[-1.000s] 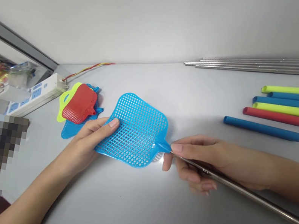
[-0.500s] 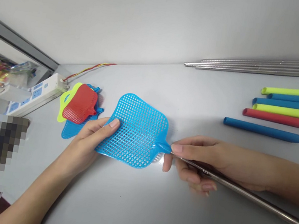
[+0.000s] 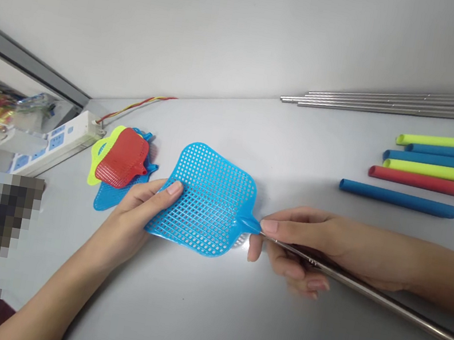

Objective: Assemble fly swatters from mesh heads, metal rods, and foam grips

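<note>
My left hand is closed on the outer edge of a blue fly swatter head, its thumb lying on top of the mesh. Between the thumb and fingers of my right hand is a steel telescopic rod, close to its thin end. That thin tip meets the narrow socket of the blue head; how deep it sits inside I cannot tell. The thicker part of the rod slants down past the right edge of the view. Behind my left hand lies a pile of swatter heads, a red one over yellow and blue ones.
Several steel rods lie along the wall at the back right. In front of them are yellow, blue and red foam-like sleeves, with one blue sleeve nearest me. A white power strip with twisted wires stands at the left.
Both hands, the blue swatter head and the rod keep practically the same position. Only a very slight shift of the view shows.
</note>
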### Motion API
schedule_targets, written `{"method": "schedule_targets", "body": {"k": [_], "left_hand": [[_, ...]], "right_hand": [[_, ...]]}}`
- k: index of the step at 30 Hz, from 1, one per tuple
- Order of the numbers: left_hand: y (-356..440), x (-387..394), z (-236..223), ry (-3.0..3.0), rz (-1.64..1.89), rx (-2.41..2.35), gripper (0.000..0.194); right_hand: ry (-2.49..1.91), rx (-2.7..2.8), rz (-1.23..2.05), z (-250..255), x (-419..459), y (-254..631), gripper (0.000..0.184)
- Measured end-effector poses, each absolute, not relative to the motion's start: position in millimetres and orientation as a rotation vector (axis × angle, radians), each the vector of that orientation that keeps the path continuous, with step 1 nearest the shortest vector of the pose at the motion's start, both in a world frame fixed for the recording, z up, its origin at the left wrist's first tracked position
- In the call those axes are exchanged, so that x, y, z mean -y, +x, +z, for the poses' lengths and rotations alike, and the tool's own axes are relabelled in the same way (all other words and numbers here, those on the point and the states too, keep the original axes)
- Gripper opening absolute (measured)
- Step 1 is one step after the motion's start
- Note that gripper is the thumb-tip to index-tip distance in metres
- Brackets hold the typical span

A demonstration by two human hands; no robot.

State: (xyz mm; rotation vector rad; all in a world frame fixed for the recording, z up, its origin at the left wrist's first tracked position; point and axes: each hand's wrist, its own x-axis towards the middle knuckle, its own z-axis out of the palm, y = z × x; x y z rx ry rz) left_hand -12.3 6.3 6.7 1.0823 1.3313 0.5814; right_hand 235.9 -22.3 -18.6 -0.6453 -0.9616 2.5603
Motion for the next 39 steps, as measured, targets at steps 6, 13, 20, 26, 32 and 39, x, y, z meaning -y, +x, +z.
{"method": "schedule_targets", "body": {"k": [6,13,20,26,32,39], "left_hand": [[-14.7,-5.7,6.4,1.088,0.565,-1.333,0.025],[-15.6,-6.0,6.4,1.117,0.539,-1.32,0.027],[-17.0,-5.6,5.6,1.177,0.511,-1.316,0.029],[-20.7,-4.7,2.6,1.193,0.484,-1.314,0.029],[-23.3,-4.4,2.1,1.315,0.428,-1.319,0.028],[-23.7,-2.7,2.2,1.426,0.383,-1.318,0.027]], "right_hand": [[-0.653,0.949,2.581,-19.2,22.8,235.9,0.028],[-0.677,0.973,2.59,-15.0,23.1,236.8,0.029],[-0.692,1.015,2.566,-16.2,22.2,236.4,0.03],[-0.669,0.993,2.577,-19.1,23.3,236.8,0.03],[-0.699,1.001,2.586,-16.0,22.3,237.3,0.03],[-0.72,1.002,2.59,-13.1,22.2,236.4,0.03]]}}
